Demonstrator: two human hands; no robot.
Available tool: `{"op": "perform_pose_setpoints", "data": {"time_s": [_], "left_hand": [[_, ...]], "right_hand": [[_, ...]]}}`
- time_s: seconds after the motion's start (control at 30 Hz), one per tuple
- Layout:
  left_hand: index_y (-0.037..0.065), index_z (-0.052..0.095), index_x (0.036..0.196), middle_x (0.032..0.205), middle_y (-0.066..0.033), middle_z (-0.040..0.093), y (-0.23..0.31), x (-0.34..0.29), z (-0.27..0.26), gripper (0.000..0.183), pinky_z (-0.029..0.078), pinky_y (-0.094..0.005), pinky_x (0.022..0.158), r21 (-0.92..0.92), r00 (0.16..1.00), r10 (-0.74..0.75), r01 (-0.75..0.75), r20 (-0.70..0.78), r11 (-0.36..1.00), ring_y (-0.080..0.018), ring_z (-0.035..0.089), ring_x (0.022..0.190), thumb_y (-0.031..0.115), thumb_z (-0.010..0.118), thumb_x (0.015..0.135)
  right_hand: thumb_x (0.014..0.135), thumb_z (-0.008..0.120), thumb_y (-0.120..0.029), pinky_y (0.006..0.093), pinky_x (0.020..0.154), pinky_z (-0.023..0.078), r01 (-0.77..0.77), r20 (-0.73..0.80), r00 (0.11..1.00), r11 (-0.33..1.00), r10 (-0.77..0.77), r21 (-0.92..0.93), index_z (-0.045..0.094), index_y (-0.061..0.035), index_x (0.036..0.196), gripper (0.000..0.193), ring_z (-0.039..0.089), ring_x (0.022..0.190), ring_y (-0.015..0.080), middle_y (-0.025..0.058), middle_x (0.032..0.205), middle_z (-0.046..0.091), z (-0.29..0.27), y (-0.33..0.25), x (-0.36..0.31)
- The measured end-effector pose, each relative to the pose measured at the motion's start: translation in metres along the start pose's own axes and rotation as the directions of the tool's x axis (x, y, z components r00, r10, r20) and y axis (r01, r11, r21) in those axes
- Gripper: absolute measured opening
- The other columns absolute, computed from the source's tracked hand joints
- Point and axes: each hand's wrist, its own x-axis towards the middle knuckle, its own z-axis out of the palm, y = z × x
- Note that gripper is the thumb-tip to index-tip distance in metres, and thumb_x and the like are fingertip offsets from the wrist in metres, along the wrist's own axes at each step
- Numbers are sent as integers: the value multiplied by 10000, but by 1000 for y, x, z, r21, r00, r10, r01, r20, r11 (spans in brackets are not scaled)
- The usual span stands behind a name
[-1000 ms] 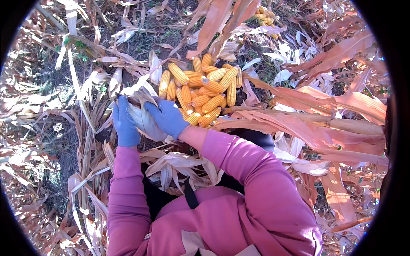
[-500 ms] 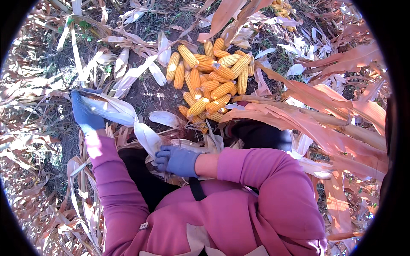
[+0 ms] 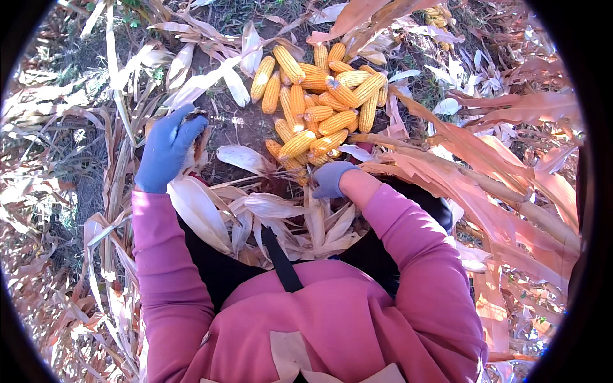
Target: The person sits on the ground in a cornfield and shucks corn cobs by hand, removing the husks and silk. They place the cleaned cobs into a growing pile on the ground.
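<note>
My left hand (image 3: pixel 165 153), in a blue-grey glove, is closed round an ear of corn (image 3: pixel 196 148) in dry husk. The fingers hide most of it; a dark tip pokes out by the fingertips. My right hand (image 3: pixel 332 179), gloved alike, sits at the near edge of a pile of yellow corn cobs (image 3: pixel 319 105). Its fingers are curled, and what they hold, if anything, is hidden. Pale loose husks (image 3: pixel 274 205) lie between my hands, over my lap. One large husk (image 3: pixel 199 214) hangs or lies just below my left hand.
Long dry corn stalks and leaves (image 3: pixel 472 172) stretch across the right side, close to my right arm. A second small heap of cobs (image 3: pixel 437 18) lies at the far right. Dry stalks and leaf litter (image 3: pixel 70 159) cover the ground at left.
My left hand has come inward to the right, and its grip now hides most of the ear. My right hand has moved from my lap up and right to the pile's near edge.
</note>
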Motion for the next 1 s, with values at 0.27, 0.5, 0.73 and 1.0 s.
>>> {"op": "perform_pose_setpoints", "data": {"time_s": [0.27, 0.5, 0.73, 1.0], "left_hand": [[-55, 591, 1063, 803, -102, 620, 4, 3, -5, 343, 441, -280, 701, -11, 989, -64, 66, 136, 998, -153, 569, 738, 240, 569, 888], [-35, 576, 893, 653, -68, 580, 3, 3, 3, 211, 428, -256, 565, 83, 967, 200, -214, 156, 973, -123, 547, 579, 172, 537, 898], [-7, 589, 822, 606, -75, 545, 6, 7, 9, 194, 411, -273, 540, 62, 967, 242, -247, 76, 967, -138, 535, 542, 175, 544, 871], [-29, 601, 870, 635, -89, 566, 13, 8, 5, 255, 409, -296, 564, 28, 993, 110, -111, 33, 993, -148, 534, 581, 221, 552, 866]], "right_hand": [[831, 570, -217, 433, 793, 518, -324, -464, 805, 929, 371, 180, 561, -129, 1128, 310, 657, 938, 302, 128, 1059, 654, 29, 74, 25], [896, 465, -139, 455, 693, 529, -319, -662, 737, 934, 136, -163, 464, -172, 1232, 338, 679, 850, 305, 94, 1101, 611, 68, 61, 107], [910, 439, -169, 463, 657, 520, -306, -470, 838, 952, 278, 17, 447, -124, 1165, 258, 679, 798, 314, 128, 1023, 628, 26, 45, 93], [842, 634, -221, 358, 610, 512, 100, -839, 440, 911, 320, 400, 437, -54, 1252, 484, 649, 728, 238, 134, 877, 623, -10, 75, 25]]}}
